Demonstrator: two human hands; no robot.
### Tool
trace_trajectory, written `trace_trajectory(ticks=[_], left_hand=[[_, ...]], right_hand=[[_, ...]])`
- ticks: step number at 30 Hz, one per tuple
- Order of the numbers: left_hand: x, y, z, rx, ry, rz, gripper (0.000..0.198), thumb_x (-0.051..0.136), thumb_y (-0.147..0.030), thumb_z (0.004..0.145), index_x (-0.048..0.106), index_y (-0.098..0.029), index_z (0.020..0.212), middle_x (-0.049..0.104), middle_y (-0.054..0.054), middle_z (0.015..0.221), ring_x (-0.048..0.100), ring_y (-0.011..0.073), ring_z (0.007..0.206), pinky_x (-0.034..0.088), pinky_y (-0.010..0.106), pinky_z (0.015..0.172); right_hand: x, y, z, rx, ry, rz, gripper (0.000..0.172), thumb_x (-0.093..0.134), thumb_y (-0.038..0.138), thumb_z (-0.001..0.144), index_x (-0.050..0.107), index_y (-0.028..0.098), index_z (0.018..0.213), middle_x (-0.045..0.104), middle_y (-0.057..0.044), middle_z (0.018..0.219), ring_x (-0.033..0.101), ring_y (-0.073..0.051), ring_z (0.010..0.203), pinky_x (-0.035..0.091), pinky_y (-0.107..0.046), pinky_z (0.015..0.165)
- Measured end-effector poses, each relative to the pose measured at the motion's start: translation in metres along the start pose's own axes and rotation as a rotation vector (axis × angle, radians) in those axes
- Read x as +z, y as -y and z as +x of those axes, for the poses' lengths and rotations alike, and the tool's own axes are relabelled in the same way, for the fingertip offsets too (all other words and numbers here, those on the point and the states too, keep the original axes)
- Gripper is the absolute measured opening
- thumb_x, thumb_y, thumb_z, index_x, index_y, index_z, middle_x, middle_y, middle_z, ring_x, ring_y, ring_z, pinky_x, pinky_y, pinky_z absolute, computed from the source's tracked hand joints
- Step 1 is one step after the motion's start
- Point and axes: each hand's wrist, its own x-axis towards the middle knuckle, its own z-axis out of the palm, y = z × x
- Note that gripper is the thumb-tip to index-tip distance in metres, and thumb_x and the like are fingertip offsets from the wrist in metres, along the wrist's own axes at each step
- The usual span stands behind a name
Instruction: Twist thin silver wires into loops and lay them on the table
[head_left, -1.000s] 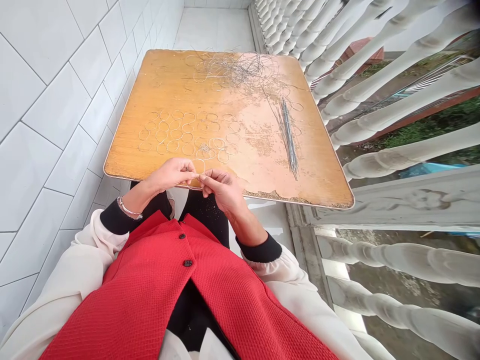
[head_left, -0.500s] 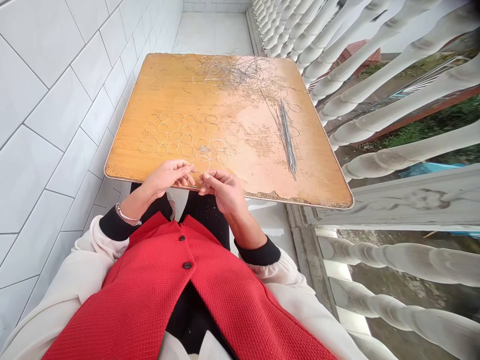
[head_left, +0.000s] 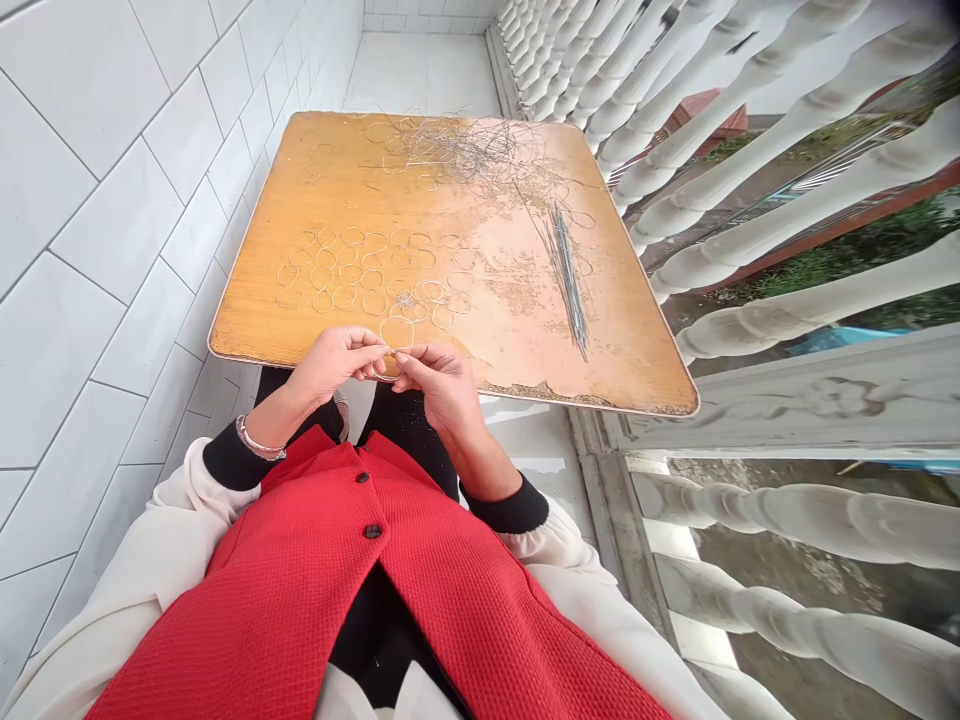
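Fingers (head_left: 403, 358) of the left hand (head_left: 334, 365) and right hand (head_left: 439, 385) clamp together on a wire ring (head_left: 397, 318), just over the desk (head_left: 337, 200) edge at 6 o'clock. Beyond, rows of rings (head_left: 352, 272) sit at 12 o'clock, straight wires (head_left: 566, 275) at 1 o'clock, and a wire tangle (head_left: 469, 150) at the far edge. A tiled wall (head_left: 112, 250) runs at 9 o'clock, balusters (head_left: 787, 130) at 3 o'clock.

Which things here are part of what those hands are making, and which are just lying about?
Part of the work:
the wire loop pinched by the left hand and right hand
wire rings
tangled wire
straight wires

Just there:
wooden table
bangle
tiled wall
white balusters
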Motion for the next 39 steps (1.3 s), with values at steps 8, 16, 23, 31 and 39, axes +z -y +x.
trace_trajectory(ticks=[8,16,23,31,39], left_hand=[[0.007,0.006,-0.004,0.075,-0.053,-0.013,0.019,0.075,-0.031,0.072,0.066,-0.015,0.069,0.063,0.000,0.061,0.052,0.0071,0.056,0.040,0.021,0.056],[0.012,0.015,-0.008,0.126,-0.112,0.017,0.020,0.071,-0.035,0.074,0.069,-0.015,0.075,0.063,-0.001,0.061,0.054,0.0077,0.056,0.040,0.021,0.053],[0.008,0.013,-0.009,0.123,-0.099,0.027,0.023,0.070,-0.038,0.077,0.066,-0.015,0.076,0.065,-0.001,0.062,0.055,0.0072,0.055,0.041,0.020,0.052],[0.012,0.006,-0.013,0.166,-0.144,0.000,0.018,0.071,-0.033,0.077,0.065,-0.016,0.075,0.063,-0.002,0.063,0.053,0.0065,0.055,0.040,0.019,0.051],[0.015,0.005,-0.016,0.192,-0.170,0.005,0.017,0.070,-0.031,0.077,0.064,-0.016,0.073,0.062,-0.002,0.063,0.053,0.0070,0.057,0.041,0.020,0.054]], right_hand=[[0.000,-0.001,-0.003,-0.066,-0.017,-0.086,0.030,0.087,0.043,0.062,0.071,0.020,0.070,0.065,0.003,0.060,0.057,-0.008,0.046,0.049,-0.023,0.049],[0.008,-0.005,-0.006,-0.214,-0.148,-0.170,0.018,0.078,0.035,0.065,0.068,0.020,0.066,0.066,0.002,0.060,0.055,-0.009,0.048,0.048,-0.024,0.049],[0.011,-0.007,-0.005,-0.199,-0.109,-0.110,0.020,0.078,0.038,0.066,0.068,0.021,0.066,0.063,0.003,0.060,0.051,-0.009,0.050,0.049,-0.026,0.053],[0.009,-0.002,-0.008,-0.136,-0.034,-0.031,0.027,0.083,0.046,0.067,0.071,0.023,0.071,0.068,0.001,0.068,0.060,-0.013,0.063,0.054,-0.030,0.069],[0.006,0.003,-0.009,-0.059,0.035,0.091,0.035,0.080,0.055,0.071,0.069,0.022,0.072,0.066,0.000,0.070,0.060,-0.012,0.063,0.056,-0.030,0.070]])
